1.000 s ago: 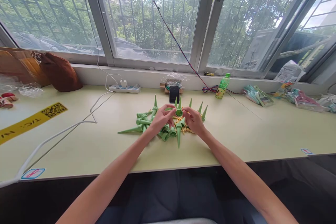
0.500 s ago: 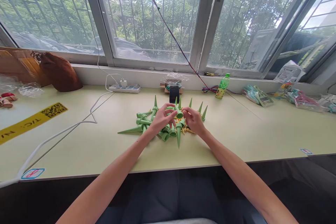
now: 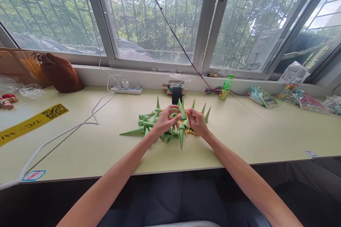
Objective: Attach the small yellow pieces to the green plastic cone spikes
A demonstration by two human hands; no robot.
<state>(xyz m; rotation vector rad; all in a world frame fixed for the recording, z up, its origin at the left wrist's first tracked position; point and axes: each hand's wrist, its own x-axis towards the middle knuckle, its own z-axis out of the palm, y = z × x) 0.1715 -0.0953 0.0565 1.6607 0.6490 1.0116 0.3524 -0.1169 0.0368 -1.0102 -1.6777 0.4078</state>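
Note:
A heap of green plastic cone spikes (image 3: pixel 149 125) lies on the pale table (image 3: pixel 101 142), with small yellow parts (image 3: pixel 189 131) mixed in. My left hand (image 3: pixel 165 122) and my right hand (image 3: pixel 196 121) meet above the heap. Between their fingertips they pinch one green cone spike (image 3: pixel 182 110), which points up and away from me. Both hands are closed on it. Other spikes stick out around the hands, one long spike (image 3: pixel 131 132) pointing left and one (image 3: pixel 181 138) pointing toward me.
A black phone (image 3: pixel 176 95) stands behind the heap. A power strip (image 3: pixel 126 89) with a white cable (image 3: pixel 66 131) is at the left, a brown pouch (image 3: pixel 60 72) farther left. A green bottle (image 3: pixel 226 87) and plastic packets (image 3: pixel 261 96) lie at the right, under the window.
The green piece held between my fingertips has turned: its round open end faced me earlier, and now the cone stands with its tip up. Both hands stayed over the heap.

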